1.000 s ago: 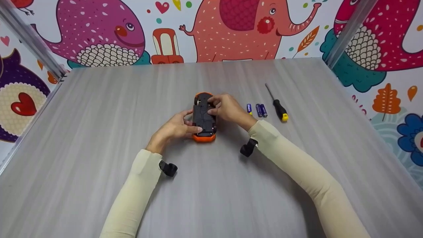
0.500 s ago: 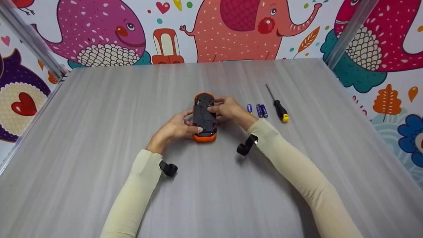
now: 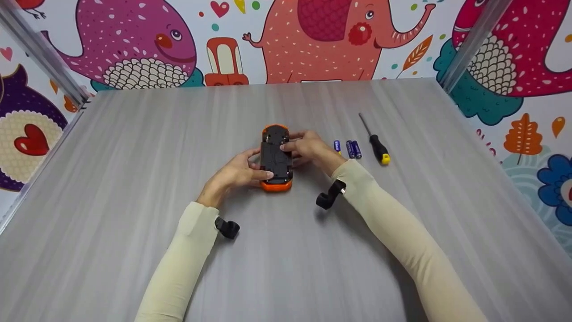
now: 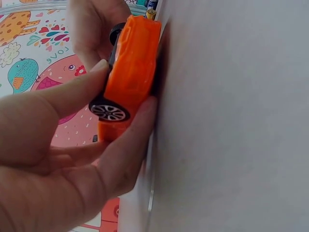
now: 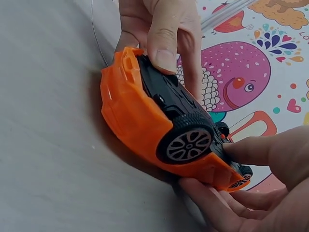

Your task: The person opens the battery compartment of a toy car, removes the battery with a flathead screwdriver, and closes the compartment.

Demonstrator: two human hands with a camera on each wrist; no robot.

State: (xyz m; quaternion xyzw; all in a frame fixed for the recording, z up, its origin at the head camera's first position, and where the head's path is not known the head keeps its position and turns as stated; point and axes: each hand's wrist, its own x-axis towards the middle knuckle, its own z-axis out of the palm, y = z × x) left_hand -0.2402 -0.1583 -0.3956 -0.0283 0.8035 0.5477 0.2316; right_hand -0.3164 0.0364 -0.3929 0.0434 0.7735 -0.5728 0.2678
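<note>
An orange toy car (image 3: 276, 158) is upside down between the two hands, its black underside facing up in the head view. My left hand (image 3: 237, 172) grips its near left part, thumb on the underside and fingers along the side. From the right, my right hand (image 3: 310, 147) holds the car's other side, with its thumb on the underside and its fingers low beside the body. The left wrist view shows the orange body (image 4: 135, 58) and one silver-spoked wheel (image 4: 110, 112). In the right wrist view a black-tyred wheel (image 5: 187, 145) faces the camera.
To the right of the car lie a single blue battery (image 3: 337, 146) and a pair of blue batteries (image 3: 353, 149) side by side. Farther right is a screwdriver (image 3: 379, 148) with a black and yellow handle. A printed cartoon wall (image 3: 321, 42) borders the grey table (image 3: 147, 147).
My right hand has shifted from fingers on top of the underside to gripping the car's right side, thumb on top. My left hand and the car stay nearly in place.
</note>
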